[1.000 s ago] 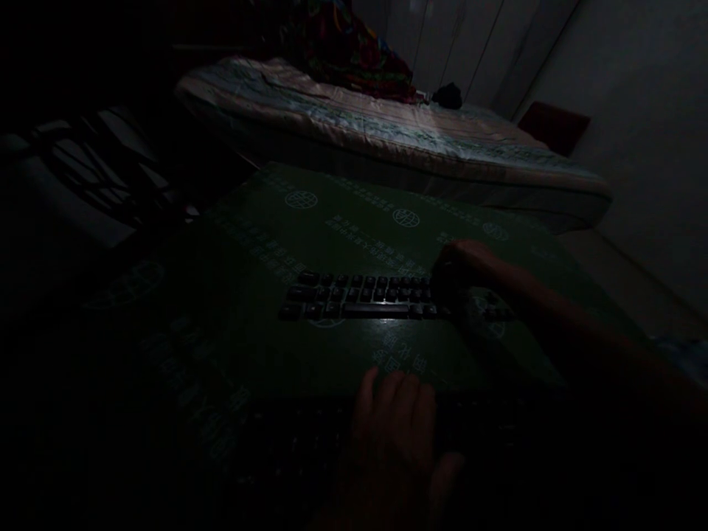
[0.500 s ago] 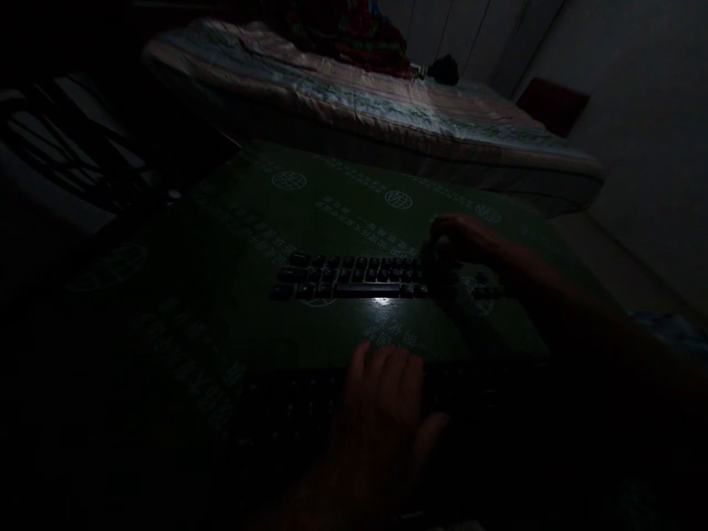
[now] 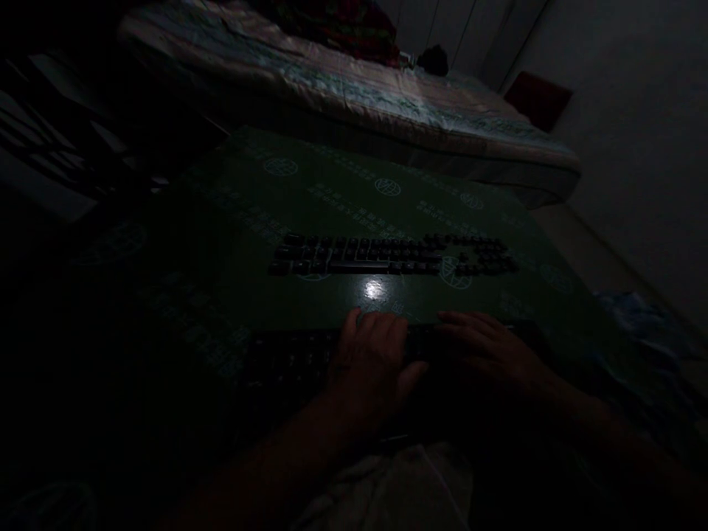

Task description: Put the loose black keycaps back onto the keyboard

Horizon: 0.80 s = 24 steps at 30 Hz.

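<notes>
Running across the green mat (image 3: pixel 332 199) are pale globe emblems and lines of printed characters, too dim and slanted to read. Legends on the keys cannot be made out either.

Half a second earlier the right hand (image 3: pixel 487 354) was stretched out to the far right end of the rows of dark keys (image 3: pixel 387 254). It now lies palm down at the near edge of the mat, just beside the left hand (image 3: pixel 370 361).

Both hands rest on a black keyboard (image 3: pixel 287 361), which is barely visible in the gloom. The left hand lies flat, fingers pressed together and thumb out. The right hand's fingers reach leftward over the keyboard – whether they pinch anything cannot be told.

The rows of keys sit mid-mat in a keyboard's layout (a bright glint (image 3: pixel 375 289) shines just in front of them). A bed (image 3: pixel 343 81) with a pale cover lies beyond the mat.
</notes>
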Available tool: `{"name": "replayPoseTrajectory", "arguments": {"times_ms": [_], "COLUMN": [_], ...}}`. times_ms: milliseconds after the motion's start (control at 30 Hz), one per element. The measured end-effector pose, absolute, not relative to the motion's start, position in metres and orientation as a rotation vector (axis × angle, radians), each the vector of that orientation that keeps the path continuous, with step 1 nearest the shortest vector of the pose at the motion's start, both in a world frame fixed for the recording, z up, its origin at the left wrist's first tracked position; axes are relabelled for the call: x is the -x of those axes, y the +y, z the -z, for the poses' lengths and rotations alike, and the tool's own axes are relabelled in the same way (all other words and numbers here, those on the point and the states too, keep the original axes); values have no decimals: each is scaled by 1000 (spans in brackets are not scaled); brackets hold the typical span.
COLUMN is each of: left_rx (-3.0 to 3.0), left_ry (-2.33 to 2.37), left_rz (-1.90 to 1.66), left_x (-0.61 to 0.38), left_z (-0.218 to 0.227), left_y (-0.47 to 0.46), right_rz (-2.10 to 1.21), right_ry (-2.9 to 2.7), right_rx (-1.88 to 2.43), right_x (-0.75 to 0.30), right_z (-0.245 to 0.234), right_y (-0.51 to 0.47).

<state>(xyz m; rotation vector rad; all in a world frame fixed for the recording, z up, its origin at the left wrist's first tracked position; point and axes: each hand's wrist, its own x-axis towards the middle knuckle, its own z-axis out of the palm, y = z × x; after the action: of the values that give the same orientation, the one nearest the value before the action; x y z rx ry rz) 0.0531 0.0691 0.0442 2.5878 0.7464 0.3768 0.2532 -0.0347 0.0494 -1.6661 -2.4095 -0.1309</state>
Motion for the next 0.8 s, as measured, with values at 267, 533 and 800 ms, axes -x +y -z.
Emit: {"name": "replayPoseTrajectory", "arguments": {"times_ms": [267, 533, 800], "left_rx": [-2592, -2581, -2590], "left_ry": [755, 753, 764], "left_rz": [-341, -359, -346], "left_x": [-54, -53, -54], "left_z": [-45, -42, -44], "left_y": [68, 67, 67], "right_rz": [303, 216, 229], "right_ry": [-2487, -2522, -2524], "right_rx": [1540, 1540, 1581], "right_x": [-247, -247, -239], "right_z": [-51, -51, -54], "right_y": [-30, -34, -33]}}
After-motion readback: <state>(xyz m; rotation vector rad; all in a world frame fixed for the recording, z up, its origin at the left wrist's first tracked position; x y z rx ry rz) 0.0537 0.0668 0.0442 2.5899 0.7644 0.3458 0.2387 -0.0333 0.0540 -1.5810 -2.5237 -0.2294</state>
